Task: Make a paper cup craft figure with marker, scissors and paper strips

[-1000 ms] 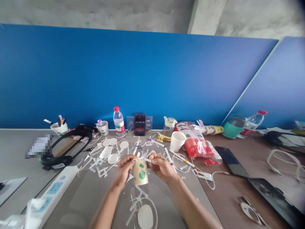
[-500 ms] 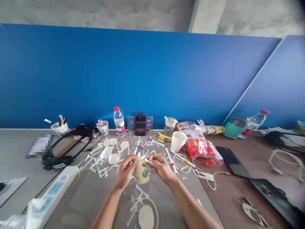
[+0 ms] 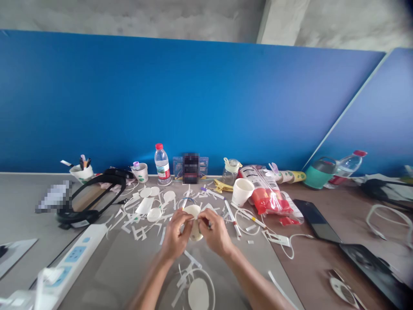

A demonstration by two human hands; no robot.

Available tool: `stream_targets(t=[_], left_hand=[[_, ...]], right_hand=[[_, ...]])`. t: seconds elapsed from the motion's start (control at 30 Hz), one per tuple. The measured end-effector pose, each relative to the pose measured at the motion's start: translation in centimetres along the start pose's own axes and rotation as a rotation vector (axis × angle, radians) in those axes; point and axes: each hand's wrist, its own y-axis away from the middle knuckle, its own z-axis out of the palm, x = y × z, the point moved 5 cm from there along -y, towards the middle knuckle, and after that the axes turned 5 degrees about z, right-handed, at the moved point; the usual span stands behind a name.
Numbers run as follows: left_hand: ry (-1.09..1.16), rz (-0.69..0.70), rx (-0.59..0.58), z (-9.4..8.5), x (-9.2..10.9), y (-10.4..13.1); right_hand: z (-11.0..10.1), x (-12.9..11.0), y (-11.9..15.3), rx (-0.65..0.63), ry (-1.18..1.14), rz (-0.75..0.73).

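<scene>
A yellowish patterned paper cup (image 3: pixel 196 234) is between my two hands, its pale mouth tipped toward me and its lower part partly hidden by fingers. My left hand (image 3: pixel 177 234) is closed at the cup's left side, thumb and fingers pinched near the rim. On the right side my right hand (image 3: pixel 215 231) is also closed, its fingertips close to those of the left. What each pinch holds is too small to tell. Paper scraps and a pale oval piece (image 3: pixel 198 293) lie on the grey table below the hands.
Behind the hands are white discs and strips, markers, a white cup (image 3: pixel 242 191), a water bottle (image 3: pixel 162 165) and a red-and-white bag (image 3: pixel 266 189). At left lie a power strip (image 3: pixel 75 256) and a black headset (image 3: pixel 92 200); phones (image 3: pixel 316 219) rest at right.
Both hands have come closer together over the cup. The cup has tilted so its mouth shows, and the white strip seen at its rim before is no longer clear.
</scene>
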Motion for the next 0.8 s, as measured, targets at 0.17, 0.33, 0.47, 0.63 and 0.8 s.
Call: stream_targets(t=[0.17,0.33,0.47,0.63,0.8], left_hand=[[-0.024,0.040,0.026,0.4,-0.1,0.2],[0.026,-0.076,0.032,0.3,-0.7,0.2],[0.083,-0.124,-0.033,0.3,-0.7,0.1],[0.135,-0.135,-0.101,0.5,-0.3,-0.1],[0.184,-0.169,-0.117,0.5,-0.3,-0.1]], right_hand=[[-0.2,-1.4,0.7,0.072,0.141,-0.218],[-1.0,-0.9,0.5,0.150,0.010,-0.205],[-0.8,0.3,0.0,0.107,-0.038,-0.121],[-0.2,1.1,-0.2,0.031,-0.129,-0.015],[-0.2,1.5,-0.6,-0.012,-0.314,0.067]])
